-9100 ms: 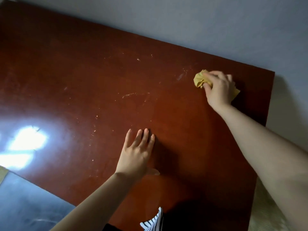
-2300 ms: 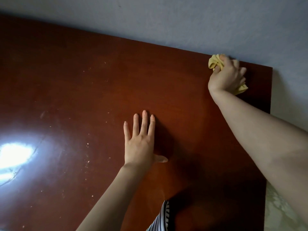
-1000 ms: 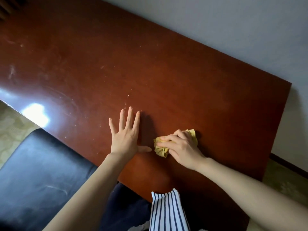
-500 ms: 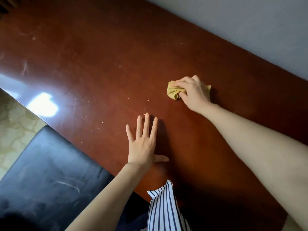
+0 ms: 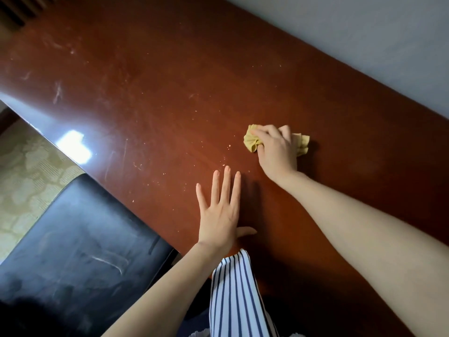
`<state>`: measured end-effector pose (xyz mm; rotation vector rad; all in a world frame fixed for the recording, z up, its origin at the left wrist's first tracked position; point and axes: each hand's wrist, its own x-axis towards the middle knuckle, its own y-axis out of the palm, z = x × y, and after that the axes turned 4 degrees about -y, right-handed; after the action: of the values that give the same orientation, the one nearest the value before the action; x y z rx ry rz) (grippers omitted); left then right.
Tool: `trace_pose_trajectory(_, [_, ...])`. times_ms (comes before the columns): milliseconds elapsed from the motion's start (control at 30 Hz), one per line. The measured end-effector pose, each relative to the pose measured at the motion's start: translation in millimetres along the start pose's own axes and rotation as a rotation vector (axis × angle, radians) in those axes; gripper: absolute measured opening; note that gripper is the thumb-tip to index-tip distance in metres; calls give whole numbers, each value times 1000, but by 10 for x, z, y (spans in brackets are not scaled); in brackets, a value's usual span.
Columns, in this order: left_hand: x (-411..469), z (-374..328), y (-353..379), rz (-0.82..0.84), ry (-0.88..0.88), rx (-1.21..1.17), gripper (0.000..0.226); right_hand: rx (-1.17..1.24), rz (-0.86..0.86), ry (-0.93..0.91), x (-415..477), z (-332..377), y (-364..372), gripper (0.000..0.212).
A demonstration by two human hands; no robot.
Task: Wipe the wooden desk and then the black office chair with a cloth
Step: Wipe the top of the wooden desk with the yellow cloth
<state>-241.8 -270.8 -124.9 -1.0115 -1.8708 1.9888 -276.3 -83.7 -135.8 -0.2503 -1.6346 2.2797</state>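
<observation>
We find the yellow cloth (image 5: 252,141) lying on the top of the wooden desk (image 5: 170,93), roughly midway between the desk's near edge and its wall-side edge. The right hand (image 5: 277,152) sits on top of it, fingers curled over the fabric and gripping it in a bunch against the desk, so that only crumpled folds show on either side of the hand. The left hand (image 5: 218,215) lies palm down on the desk close to its near edge, fingers straight and slightly spread, thumb out to the side, holding nothing. We judge the cloth to be light, soft and fully limp: it offers no stiff edge, so it is best taken as a wad under the palm and fingers, as it is held here. The desk top is hard and glossy, so we expect the cloth to slide readily; steady downward pressure seems needed to lift the pale specks (image 5: 228,145) scattered on the desk just beside the cloth and the faint streaks toward the desk's far end. The black office chair (image 5: 85,239) stands against the desk's near edge; its seat looks smooth, with pale smears, and we judge it not yet wiped. A striped garment (image 5: 233,300) hangs over the desk's near edge. We find no brand, label or legible writing anywhere.
</observation>
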Motion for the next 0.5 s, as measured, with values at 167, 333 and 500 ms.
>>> trace_pose_trajectory(167, [-142, 47, 6, -18, -73, -11, 131, 28, 17, -201, -572, 13, -34, 41])
trace_pose_trajectory(333, [-342, 60, 45, 2, -151, 7, 132, 48, -27, -298, -1137, 57, -28, 40])
trace_pose_trajectory(500, [-626, 101, 160, 27, -212, 3, 134, 104, -41, -463, -1750, 64, 20, 40])
